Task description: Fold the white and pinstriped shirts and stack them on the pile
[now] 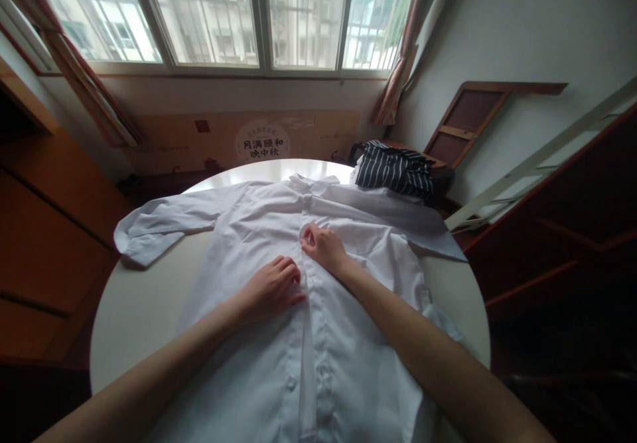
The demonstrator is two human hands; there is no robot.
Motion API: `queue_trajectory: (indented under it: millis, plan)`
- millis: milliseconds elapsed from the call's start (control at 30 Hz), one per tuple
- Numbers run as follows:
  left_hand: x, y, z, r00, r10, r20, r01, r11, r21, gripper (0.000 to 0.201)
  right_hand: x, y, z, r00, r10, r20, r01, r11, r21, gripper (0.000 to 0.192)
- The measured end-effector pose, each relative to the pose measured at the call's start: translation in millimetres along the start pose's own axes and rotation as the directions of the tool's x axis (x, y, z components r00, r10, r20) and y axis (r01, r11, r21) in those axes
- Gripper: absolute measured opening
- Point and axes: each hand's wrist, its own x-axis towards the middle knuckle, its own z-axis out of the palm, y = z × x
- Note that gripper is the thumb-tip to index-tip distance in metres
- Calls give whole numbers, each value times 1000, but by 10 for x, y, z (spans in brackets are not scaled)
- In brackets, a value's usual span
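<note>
A white button-up shirt (259, 231) lies front side up, its collar pointing towards the window and its lower front towards me. The placket is joined near the collar and parts into a narrow gap lower down, where a few small buttons show. My right hand (323, 247) pinches the placket at chest height with thumb and forefinger. Just below and to the left, my left hand (276, 284) has its fingers curled at the placket's edge, the thumb lying along the cloth. What exactly sits between the fingertips is too small to make out.
The shirt rests on a round white table (129, 323), one sleeve out to the left, the other towards the right edge. A black-and-white striped cloth (395, 168) lies on a chair (440, 164) behind. A ladder-like rail (547, 148) stands right, wooden cabinets (44, 231) left.
</note>
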Motion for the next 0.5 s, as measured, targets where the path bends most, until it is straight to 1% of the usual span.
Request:
queue_trajectory:
  millis: [100,200,367,500]
  plan:
    - [18,-45,18,998,-55,0,55,993,-100,22,-13,-9,-18,1000,-13,-4,13,1000,12,18]
    - [41,-92,12,998,-66,4,65,983,-169,24,-58,-22,-29,999,-50,-15,51,998,34,19]
    - [39,-145,28,998,-46,-35,38,979,-199,25,-225,-54,-55,991,-130,-10,131,990,48,21]
    - [44,-169,60,998,-39,-43,29,977,-210,24,-472,-111,-155,987,-155,37,155,988,15,29]
